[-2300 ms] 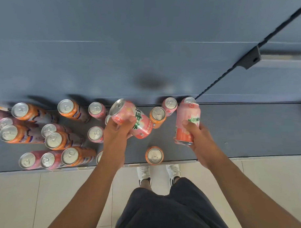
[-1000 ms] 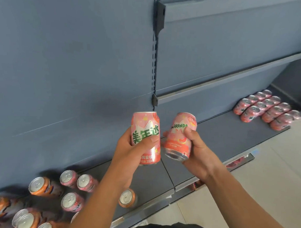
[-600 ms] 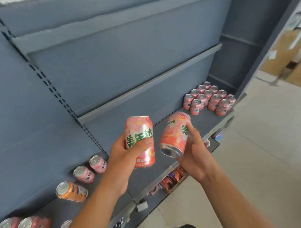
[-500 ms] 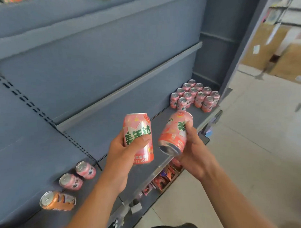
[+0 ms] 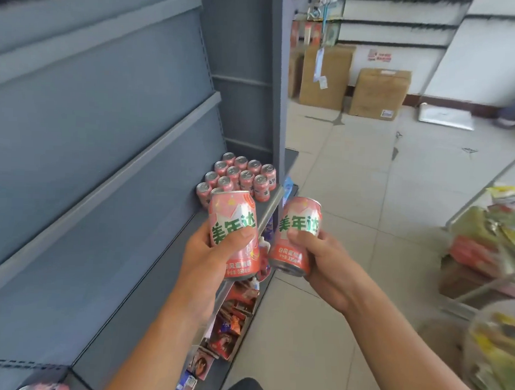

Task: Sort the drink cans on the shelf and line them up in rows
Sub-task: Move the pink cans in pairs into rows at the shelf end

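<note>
**Two pink cans in hand, off the shelf**

Fingers of left hand [image 5: 210, 257] curl round upright pink can [image 5: 235, 217]. The right hand [image 5: 325, 263] grips second pink can [image 5: 297, 240], slightly tilted. Both are held above grey shelf [image 5: 148, 264], near rowed pink cans [image 5: 239, 176] at its far end.

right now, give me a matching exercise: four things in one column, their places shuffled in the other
1 left can, in the left hand
2 right can, in the right hand
3 rows of pink cans
4 cardboard boxes

a standing on the floor, far back
b standing at the far end of the shelf
c held above the floor tiles
d held above the shelf's front edge

Pairs: 1-d, 2-c, 3-b, 4-a
</note>
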`<state>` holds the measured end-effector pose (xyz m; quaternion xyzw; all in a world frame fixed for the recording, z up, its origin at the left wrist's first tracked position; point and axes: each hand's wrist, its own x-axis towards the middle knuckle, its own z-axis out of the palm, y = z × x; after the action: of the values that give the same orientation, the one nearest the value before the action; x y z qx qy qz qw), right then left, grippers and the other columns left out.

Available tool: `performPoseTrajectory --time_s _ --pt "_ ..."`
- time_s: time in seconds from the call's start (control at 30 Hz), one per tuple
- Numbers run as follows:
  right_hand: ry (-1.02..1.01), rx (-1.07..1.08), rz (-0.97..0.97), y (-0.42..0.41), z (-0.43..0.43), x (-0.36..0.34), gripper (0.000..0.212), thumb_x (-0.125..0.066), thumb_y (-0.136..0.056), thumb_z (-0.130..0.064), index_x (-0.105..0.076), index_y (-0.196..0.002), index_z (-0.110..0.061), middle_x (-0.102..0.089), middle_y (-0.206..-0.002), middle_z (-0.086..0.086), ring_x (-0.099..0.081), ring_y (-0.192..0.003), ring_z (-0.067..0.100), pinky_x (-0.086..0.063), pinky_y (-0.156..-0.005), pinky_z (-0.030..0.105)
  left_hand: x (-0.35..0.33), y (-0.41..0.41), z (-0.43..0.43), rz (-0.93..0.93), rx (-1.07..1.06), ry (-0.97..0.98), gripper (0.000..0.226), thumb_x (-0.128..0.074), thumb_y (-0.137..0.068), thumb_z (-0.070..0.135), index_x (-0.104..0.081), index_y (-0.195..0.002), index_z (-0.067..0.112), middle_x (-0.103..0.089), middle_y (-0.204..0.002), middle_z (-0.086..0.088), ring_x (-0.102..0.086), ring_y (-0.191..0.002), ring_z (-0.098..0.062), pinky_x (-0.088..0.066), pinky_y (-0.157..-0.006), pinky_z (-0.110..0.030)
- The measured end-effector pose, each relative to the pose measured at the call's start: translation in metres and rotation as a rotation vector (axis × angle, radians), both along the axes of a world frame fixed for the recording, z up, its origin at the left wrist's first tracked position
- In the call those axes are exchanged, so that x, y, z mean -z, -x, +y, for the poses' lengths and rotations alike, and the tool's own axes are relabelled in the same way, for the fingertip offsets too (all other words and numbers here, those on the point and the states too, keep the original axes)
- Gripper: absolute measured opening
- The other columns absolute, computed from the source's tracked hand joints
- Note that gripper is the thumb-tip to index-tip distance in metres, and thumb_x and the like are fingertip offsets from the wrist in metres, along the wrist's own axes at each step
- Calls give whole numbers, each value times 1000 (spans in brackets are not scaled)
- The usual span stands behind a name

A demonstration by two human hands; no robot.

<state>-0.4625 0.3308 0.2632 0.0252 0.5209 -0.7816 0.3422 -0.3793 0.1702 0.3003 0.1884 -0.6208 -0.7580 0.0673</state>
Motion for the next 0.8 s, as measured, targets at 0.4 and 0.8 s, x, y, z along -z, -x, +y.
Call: performPoseTrajectory --time_s 0.4,0.8 --pt "-140 83 113 114 -9 14 40 -71 -80 -19 -59 -116 -7 -73 -90 7 -70 -75 19 -56 -64 32 37 129 -24 -21 133 -85 64 -79 -51 38 -65 -112 23 -75 -92 -2 -71 -78 -16 -57 -60 -28" --pt "-85 -91 40 265 -84 18 57 -75 -64 -33 -62 -113 -8 -74 -95 10 -71 -81 22 -58 -66 33 52 280 -100 -70 156 -150 61 -77 -57 42 -67 -114 23 -74 -103 -7 -71 -93 -21 -57 -72 -31"
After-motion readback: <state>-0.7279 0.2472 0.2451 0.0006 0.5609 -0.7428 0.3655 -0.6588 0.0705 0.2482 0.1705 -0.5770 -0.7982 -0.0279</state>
